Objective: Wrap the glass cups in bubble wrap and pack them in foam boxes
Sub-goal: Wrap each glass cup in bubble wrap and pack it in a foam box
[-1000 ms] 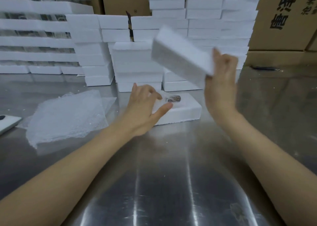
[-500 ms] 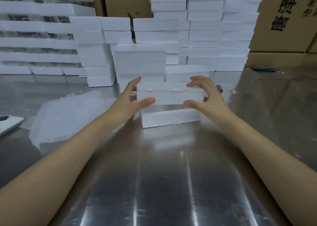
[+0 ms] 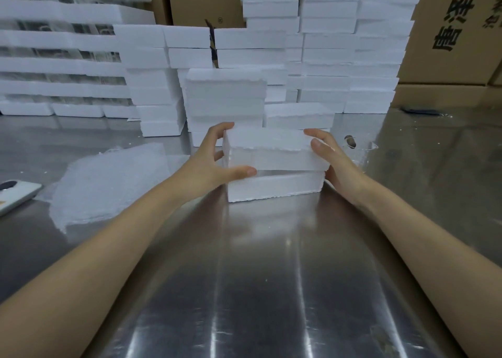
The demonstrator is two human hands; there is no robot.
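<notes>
Stainless steel tabletop (image 3: 260, 289) fills the near view, streaked with light. On it, in the middle, sits a white foam box base (image 3: 274, 188), and a matching foam lid (image 3: 269, 151) lies on top of that base, its ragged edge facing the camera. Whether the lid is pressed fully home cannot be told.

At the box's left end, the left hand (image 3: 214, 159) grips the lid. Its thumb is curled along the lid's front lower edge and its fingers are hooked round the far side. At the box's right end, the right hand (image 3: 335, 164) holds the lid the same way, with the thumb on the front upper edge and the fingers over the top corner.

Left of the box a crumpled sheet of bubble wrap (image 3: 108, 183) lies flat on the steel, and beyond it, at the frame's edge, part of a pale flat device (image 3: 15, 194) shows. Behind the box rise stacks of foam boxes (image 3: 225, 96). Brown cardboard cartons (image 3: 456, 31) stand behind and to the right of those stacks.
</notes>
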